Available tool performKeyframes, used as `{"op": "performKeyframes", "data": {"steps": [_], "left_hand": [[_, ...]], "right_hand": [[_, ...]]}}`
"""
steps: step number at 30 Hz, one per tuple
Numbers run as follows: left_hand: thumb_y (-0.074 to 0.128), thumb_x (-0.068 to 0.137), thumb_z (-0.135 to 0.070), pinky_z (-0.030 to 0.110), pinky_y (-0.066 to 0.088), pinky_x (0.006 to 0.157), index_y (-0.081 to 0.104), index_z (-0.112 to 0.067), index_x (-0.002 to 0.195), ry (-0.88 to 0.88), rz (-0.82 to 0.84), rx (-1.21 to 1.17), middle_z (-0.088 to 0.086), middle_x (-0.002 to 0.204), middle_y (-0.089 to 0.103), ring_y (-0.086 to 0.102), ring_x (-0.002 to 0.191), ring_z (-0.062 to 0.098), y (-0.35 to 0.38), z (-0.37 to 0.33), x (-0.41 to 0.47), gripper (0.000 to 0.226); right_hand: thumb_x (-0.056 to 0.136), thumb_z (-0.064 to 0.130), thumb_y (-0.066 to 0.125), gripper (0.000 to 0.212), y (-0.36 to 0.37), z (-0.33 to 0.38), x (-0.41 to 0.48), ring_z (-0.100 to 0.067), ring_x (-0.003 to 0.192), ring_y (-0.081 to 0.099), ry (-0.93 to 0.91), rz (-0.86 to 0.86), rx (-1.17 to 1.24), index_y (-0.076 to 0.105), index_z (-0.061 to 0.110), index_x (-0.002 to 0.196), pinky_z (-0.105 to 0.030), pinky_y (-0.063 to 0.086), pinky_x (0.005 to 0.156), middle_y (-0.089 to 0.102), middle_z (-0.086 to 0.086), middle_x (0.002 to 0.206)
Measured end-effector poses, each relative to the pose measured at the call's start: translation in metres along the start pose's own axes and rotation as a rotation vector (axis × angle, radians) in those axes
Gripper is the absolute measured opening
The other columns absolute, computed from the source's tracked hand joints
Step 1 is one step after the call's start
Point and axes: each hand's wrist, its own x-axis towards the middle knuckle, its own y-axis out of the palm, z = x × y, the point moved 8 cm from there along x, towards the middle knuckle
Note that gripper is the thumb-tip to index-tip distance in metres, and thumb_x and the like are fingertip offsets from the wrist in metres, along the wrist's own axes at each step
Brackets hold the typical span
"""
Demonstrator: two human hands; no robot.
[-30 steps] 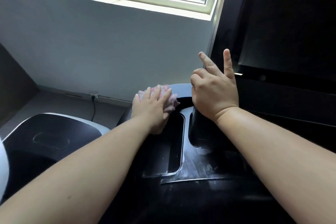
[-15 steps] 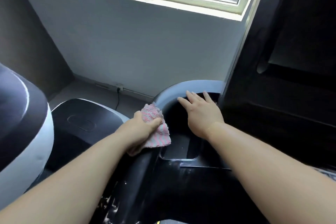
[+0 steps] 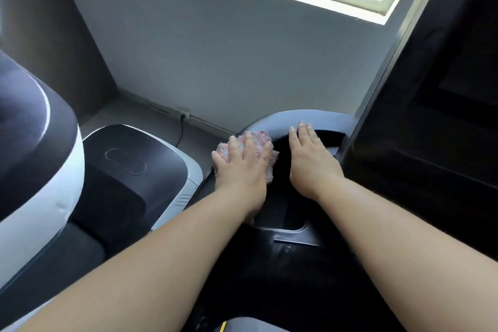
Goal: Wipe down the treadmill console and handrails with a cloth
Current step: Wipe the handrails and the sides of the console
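Pressing cloth (image 3: 258,147) flat under spread left hand (image 3: 242,167); right hand (image 3: 310,159) open, empty, bracing console (image 3: 301,120). Worth sweeping firmly along the rim.

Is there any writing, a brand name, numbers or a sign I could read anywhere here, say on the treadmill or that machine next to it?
None can be read.
The treadmill console is dark and shows no lettering.
The neighbouring machine has only an oval outline on its cover, with nothing legible inside.
The pink cloth under the left hand bears no visible label.
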Motion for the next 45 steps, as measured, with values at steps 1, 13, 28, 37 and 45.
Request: {"op": "performKeyframes", "data": {"steps": [1, 13, 28, 37, 45], "left_hand": [[0.060, 0.083, -0.038, 0.061, 0.021, 0.107, -0.017, -0.027, 0.150, -0.050, 0.008, -0.055, 0.017, 0.157, -0.017, 0.000, 0.143, 0.043, 0.001, 0.008, -0.005, 0.102], [0.054, 0.061, -0.085, 0.031, 0.047, 0.086, 0.062, -0.029, 0.108, -0.406, 0.210, -0.875, -0.009, 0.103, 0.069, 0.064, 0.092, 0.014, 0.027, 0.086, -0.070, 0.073], [0.036, 0.093, -0.058, 0.058, 0.005, 0.115, -0.018, -0.018, 0.151, -0.378, -0.019, 0.087, 0.016, 0.158, -0.018, -0.009, 0.146, 0.035, 0.042, 0.018, -0.210, 0.088], [0.048, 0.072, -0.078, 0.037, 0.032, 0.106, 0.039, -0.015, 0.140, -0.571, 0.167, -0.461, 0.010, 0.134, 0.053, 0.050, 0.123, 0.027, 0.030, 0.082, -0.184, 0.094], [0.046, 0.068, -0.085, 0.034, 0.043, 0.083, 0.045, -0.025, 0.124, -0.515, 0.110, -0.546, 0.000, 0.116, 0.061, 0.059, 0.106, 0.026, 0.042, 0.098, -0.224, 0.082]], "right_hand": [[0.091, 0.001, 0.030, 0.071, 0.002, 0.001, -0.004, -0.024, 0.148, -0.011, -0.008, 0.004, 0.001, -0.005, 0.006, 0.152, -0.035, 0.006, 0.120, -0.012, -0.015, 0.160], [0.092, 0.013, 0.038, 0.067, 0.021, 0.017, -0.088, -0.020, 0.148, 0.007, -0.183, 0.043, 0.065, 0.011, 0.017, 0.154, -0.033, 0.009, 0.119, 0.015, -0.004, 0.160], [0.094, 0.019, 0.036, 0.061, 0.043, 0.039, -0.176, -0.015, 0.148, 0.003, -0.366, 0.054, 0.070, 0.019, 0.027, 0.152, -0.038, 0.000, 0.119, 0.007, 0.001, 0.162], [0.095, 0.021, 0.035, 0.055, 0.042, 0.044, -0.178, -0.017, 0.147, 0.005, -0.286, 0.066, 0.055, 0.024, 0.023, 0.149, -0.043, 0.001, 0.118, 0.010, 0.000, 0.161], [0.094, 0.017, 0.033, 0.060, 0.050, 0.062, -0.176, -0.017, 0.148, -0.005, -0.160, 0.042, 0.089, 0.016, 0.028, 0.151, -0.058, -0.009, 0.114, 0.006, 0.002, 0.161]]}}
